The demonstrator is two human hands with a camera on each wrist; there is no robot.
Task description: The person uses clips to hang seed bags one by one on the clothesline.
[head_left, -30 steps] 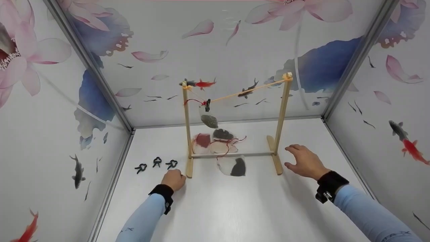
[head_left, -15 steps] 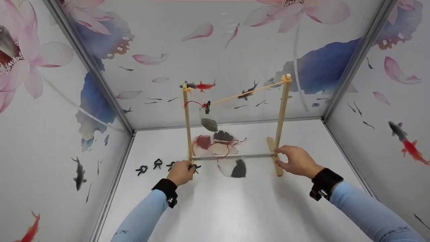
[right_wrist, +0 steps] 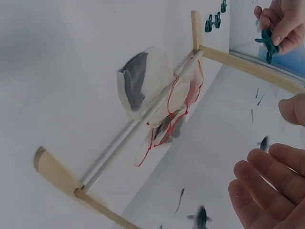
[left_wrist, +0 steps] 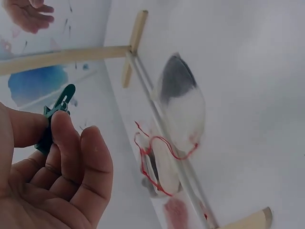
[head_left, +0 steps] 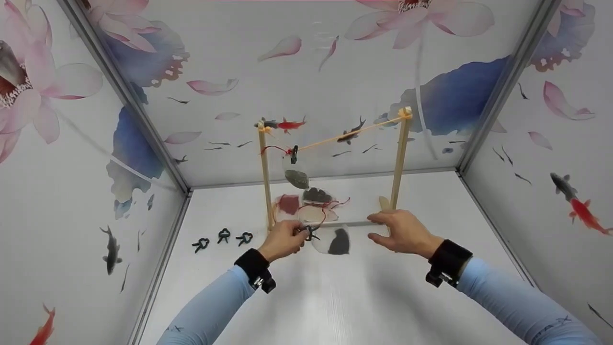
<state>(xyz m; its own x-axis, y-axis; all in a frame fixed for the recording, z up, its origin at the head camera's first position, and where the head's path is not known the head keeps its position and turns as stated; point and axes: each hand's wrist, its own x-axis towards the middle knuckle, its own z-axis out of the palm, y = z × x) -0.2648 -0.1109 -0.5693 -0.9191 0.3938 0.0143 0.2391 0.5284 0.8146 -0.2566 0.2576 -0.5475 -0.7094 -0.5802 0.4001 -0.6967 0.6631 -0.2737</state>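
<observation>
My left hand (head_left: 285,240) pinches a dark green clip (left_wrist: 62,105) between thumb and fingers, held in front of the wooden stand's (head_left: 399,163) lower bar. My right hand (head_left: 406,232) is beside the stand's right post, fingers spread and holding nothing. A sheer pouch with a dark patch (head_left: 339,241) lies in front of the bar. Behind it are several more pouches, among them a reddish one (head_left: 289,203) and a dark one (head_left: 317,195), with red cords (left_wrist: 164,143). From the stand's sagging yellow string (head_left: 345,136), another clip (head_left: 294,154) holds a hanging pouch (head_left: 297,179).
Three more dark clips (head_left: 224,235) lie on the white table (head_left: 325,302) left of the stand. Printed panels with lotus flowers and fish surround the table at the back (head_left: 268,72) and both sides, joined by grey metal edging (head_left: 158,139).
My left hand has moved right, past the stand's left foot, carrying the clip. The right hand has moved left, from outside the stand to in front of its right post.
</observation>
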